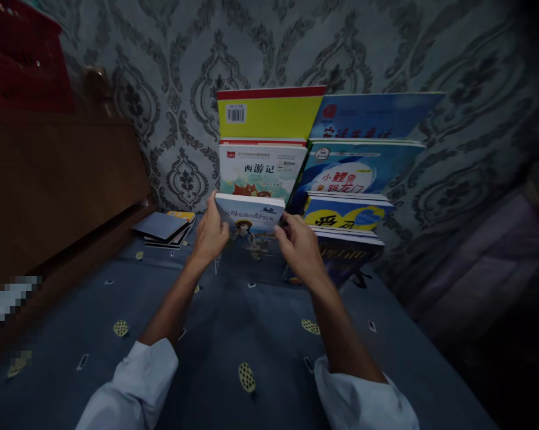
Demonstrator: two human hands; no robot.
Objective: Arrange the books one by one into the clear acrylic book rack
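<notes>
A light blue book [251, 226] with a girl in a hat on its cover stands upright between my hands. My left hand [212, 232] grips its left edge, thumb in front. On its right edge my right hand [298, 243] is closed, with thumb and fingertips at the side. Just behind it rises a white book [262, 170] with a red label, and behind that a tall yellow-green book [273, 116]. To the right stand a blue carp book [359, 164], a yellow and blue book [345, 214] and a dark book [347, 251].
A small pile of books [162, 228] lies at the back left, beside a brown wooden cabinet [58, 185]. The blue patterned cloth [215, 358] covers the surface. Patterned wallpaper is behind the books; a red bag-like item [25, 60] is at the upper left.
</notes>
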